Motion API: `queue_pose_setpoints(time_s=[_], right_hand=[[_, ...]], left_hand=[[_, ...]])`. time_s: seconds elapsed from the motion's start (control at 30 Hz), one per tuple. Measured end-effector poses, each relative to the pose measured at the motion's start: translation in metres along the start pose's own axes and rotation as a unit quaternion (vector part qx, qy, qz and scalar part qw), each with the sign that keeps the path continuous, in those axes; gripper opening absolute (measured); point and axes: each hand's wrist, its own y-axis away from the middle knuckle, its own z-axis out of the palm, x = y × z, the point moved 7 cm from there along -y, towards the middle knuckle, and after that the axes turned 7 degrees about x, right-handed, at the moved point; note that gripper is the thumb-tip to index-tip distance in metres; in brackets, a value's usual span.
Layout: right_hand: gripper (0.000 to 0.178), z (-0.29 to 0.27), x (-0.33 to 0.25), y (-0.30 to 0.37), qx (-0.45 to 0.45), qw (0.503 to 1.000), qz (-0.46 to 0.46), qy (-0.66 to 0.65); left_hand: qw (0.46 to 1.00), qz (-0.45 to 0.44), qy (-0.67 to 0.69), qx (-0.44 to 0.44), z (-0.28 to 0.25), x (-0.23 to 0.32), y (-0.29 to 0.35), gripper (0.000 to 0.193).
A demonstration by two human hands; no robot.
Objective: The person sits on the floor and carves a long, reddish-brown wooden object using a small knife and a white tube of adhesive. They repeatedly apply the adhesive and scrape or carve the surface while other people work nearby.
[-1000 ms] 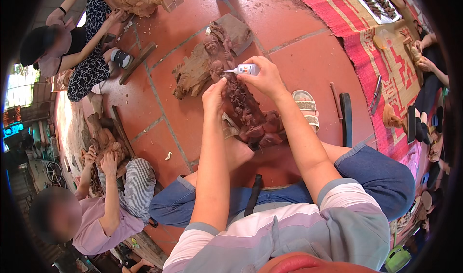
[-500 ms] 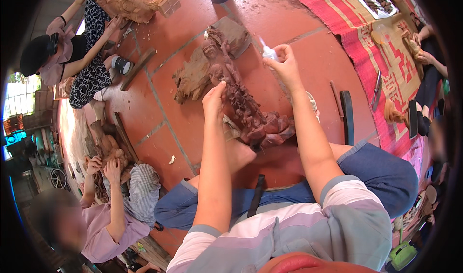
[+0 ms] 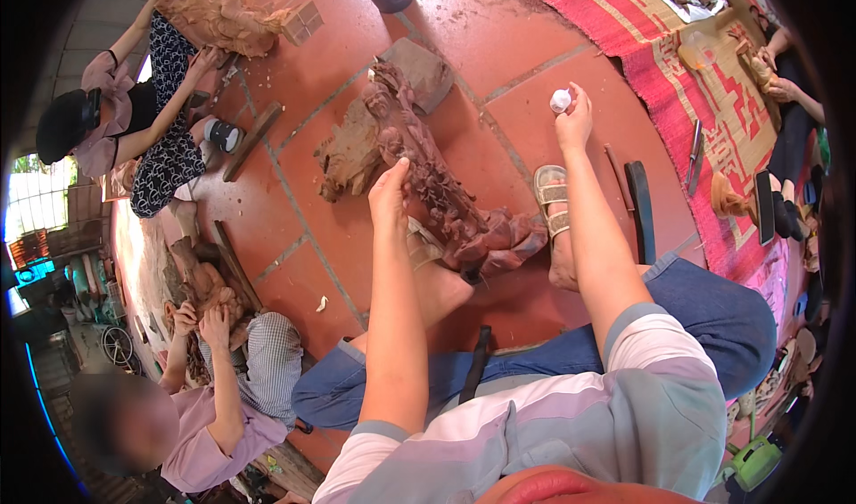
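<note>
My right hand [image 3: 574, 119] is closed round a small white bottle [image 3: 560, 101], held out over the floor to the right of a carving. The dark reddish-brown wooden carving [image 3: 437, 183], full of figures, lies slanting in front of me. Its upper end rests against a rough wood block [image 3: 350, 154], and its broad base is near my feet. At its left side, my left hand [image 3: 389, 194] is closed with the thumb tip close to the carving's edge. Whatever its fingers pinch is hidden, and whether they touch the carving is unclear.
Behind the carving lies a grey-brown block [image 3: 417, 69]. My sandalled foot [image 3: 555, 205] is under my right forearm; a wooden stick [image 3: 619, 176] and a dark flat bar [image 3: 638, 212] lie beyond. Co-workers with carvings sit at left and right. A red-and-tan mat [image 3: 651, 67] spreads at right.
My right hand has moved away from the carving, to the right, with the bottle turned in it; my sandalled foot now shows. The left hand has shifted slightly left and down.
</note>
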Motion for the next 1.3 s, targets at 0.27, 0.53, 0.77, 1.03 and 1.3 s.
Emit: queue_pose_setpoints(time_s=[0.27, 0.53, 0.77, 1.03, 1.3], right_hand=[[0.039, 0.015, -0.09, 0.048, -0.076, 0.988, -0.134, 0.015], [0.015, 0.061, -0.063, 0.054, -0.255, 0.956, -0.143, 0.029], [0.008, 0.09, -0.066, 0.074, -0.276, 0.93, -0.207, 0.13], [0.008, 0.104, -0.072, 0.084, -0.3, 0.923, -0.225, 0.086], [0.01, 0.104, -0.066, 0.085, -0.268, 0.933, -0.229, 0.077]], left_hand=[[1.0, -0.007, 0.01, -0.015, -0.001, 0.001, 0.002, 0.018], [1.0, -0.012, 0.007, 0.006, -0.005, -0.003, -0.001, 0.02], [1.0, -0.015, 0.017, -0.014, -0.002, -0.002, 0.002, 0.02], [0.997, 0.018, 0.065, 0.035, -0.034, -0.019, 0.007, 0.024], [0.845, 0.324, -0.416, 0.091, -0.086, -0.063, 0.078, 0.027]])
